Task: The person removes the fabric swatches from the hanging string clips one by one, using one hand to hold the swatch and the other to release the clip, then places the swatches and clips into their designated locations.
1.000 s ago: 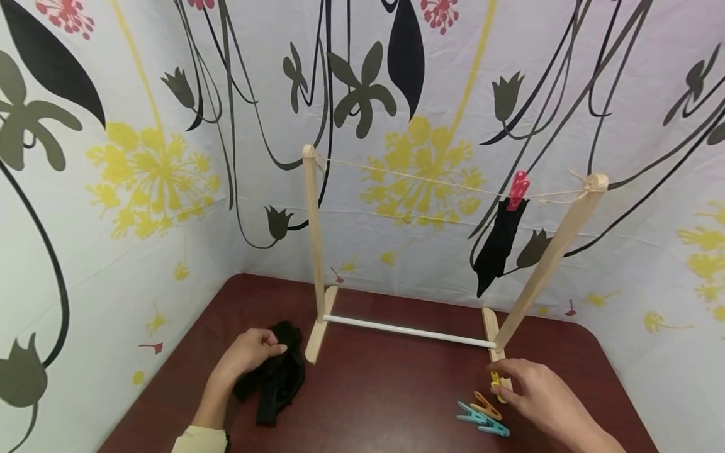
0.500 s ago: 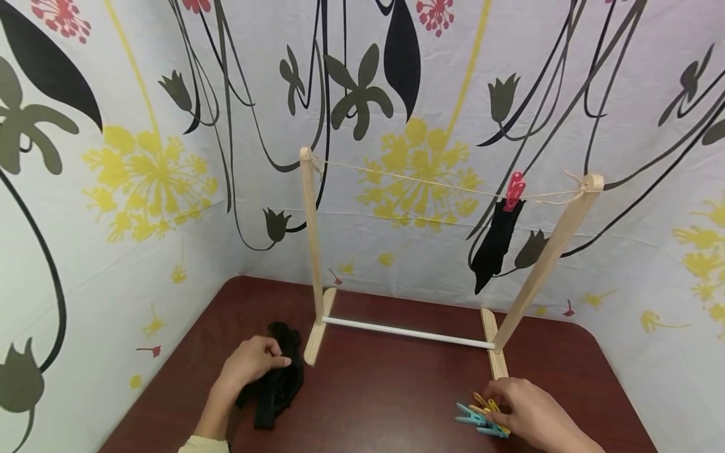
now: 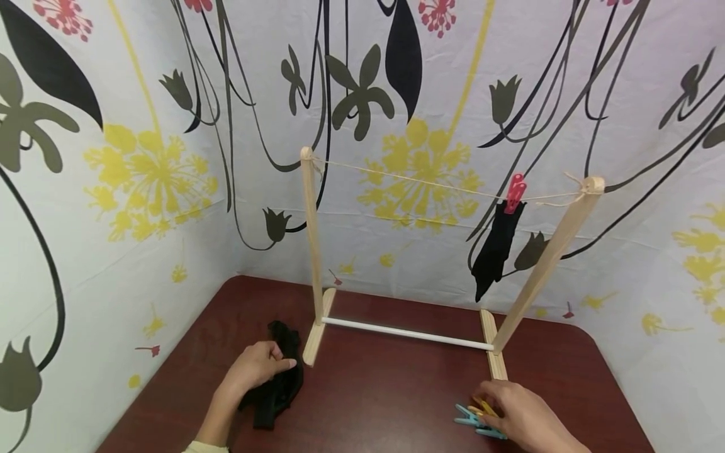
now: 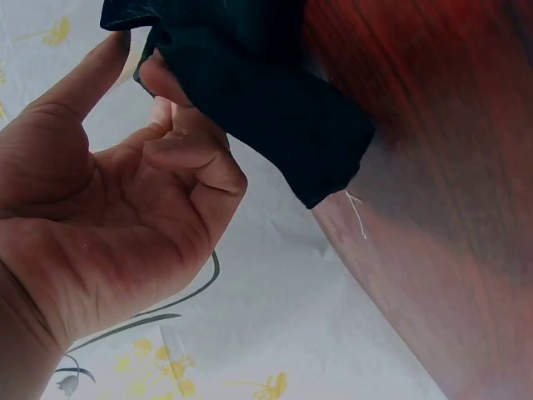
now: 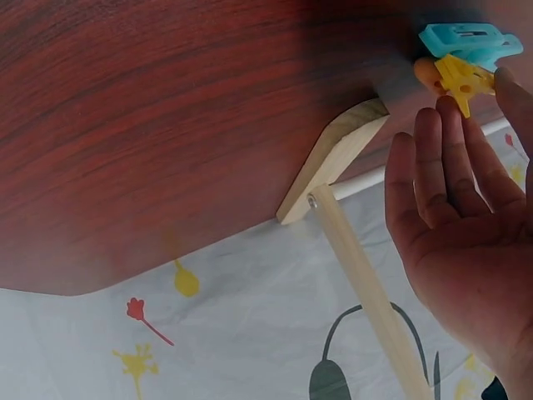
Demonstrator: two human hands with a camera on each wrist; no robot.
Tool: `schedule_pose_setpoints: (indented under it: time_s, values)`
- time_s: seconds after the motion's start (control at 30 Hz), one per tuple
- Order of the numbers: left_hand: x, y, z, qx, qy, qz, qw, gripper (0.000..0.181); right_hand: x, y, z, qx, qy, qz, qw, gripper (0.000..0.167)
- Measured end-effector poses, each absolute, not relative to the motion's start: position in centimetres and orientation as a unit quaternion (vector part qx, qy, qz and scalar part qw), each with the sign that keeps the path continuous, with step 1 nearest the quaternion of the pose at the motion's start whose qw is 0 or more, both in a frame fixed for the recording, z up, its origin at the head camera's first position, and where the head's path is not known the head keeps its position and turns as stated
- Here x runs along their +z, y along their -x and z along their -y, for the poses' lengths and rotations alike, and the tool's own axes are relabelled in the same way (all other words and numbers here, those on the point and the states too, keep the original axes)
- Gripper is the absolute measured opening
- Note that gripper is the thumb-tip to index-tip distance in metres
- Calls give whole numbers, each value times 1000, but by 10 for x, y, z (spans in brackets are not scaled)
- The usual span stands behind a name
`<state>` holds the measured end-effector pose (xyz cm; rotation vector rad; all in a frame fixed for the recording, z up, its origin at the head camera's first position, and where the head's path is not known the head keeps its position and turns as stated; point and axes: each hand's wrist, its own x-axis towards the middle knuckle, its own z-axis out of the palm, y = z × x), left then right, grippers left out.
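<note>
My left hand (image 3: 257, 365) is over a crumpled black cloth garment (image 3: 274, 396) on the table's left side. In the left wrist view its thumb and a curled finger pinch an edge of the cloth (image 4: 275, 108). On the right, my right hand (image 3: 523, 412) holds a yellow clothespin (image 5: 462, 82) between thumb and fingertips, just over the other clothespins. Light blue clothespins (image 3: 467, 415) lie under and beside it. An orange one (image 5: 427, 73) is mostly covered in the right wrist view.
A wooden clothesline rack (image 3: 313, 239) stands at the back, joined low by a white rod (image 3: 408, 332). From its string (image 3: 408, 178) hangs a black sock-like garment (image 3: 497, 245) under a pink clothespin (image 3: 515, 194). Floral fabric surrounds the dark red table (image 3: 385, 390).
My right hand has brought the yellow clothespin from beside the rack's right foot toward me, to the clothespin pile. The left hand has shifted slightly right over the black garment.
</note>
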<state>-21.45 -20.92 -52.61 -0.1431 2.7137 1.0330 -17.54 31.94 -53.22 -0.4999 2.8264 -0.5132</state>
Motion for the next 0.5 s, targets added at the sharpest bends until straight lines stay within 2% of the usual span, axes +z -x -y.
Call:
schedule_pose_setpoints:
  time_s: [0.2, 0.5]
  values:
    - [-525, 212, 210, 351, 59, -926, 123, 36, -534, 173, -318, -155, 182, -967, 90, 24]
    - [-521, 210, 212, 348, 56, -927, 130, 39, -535, 172, -319, -161, 184, -965, 92, 22]
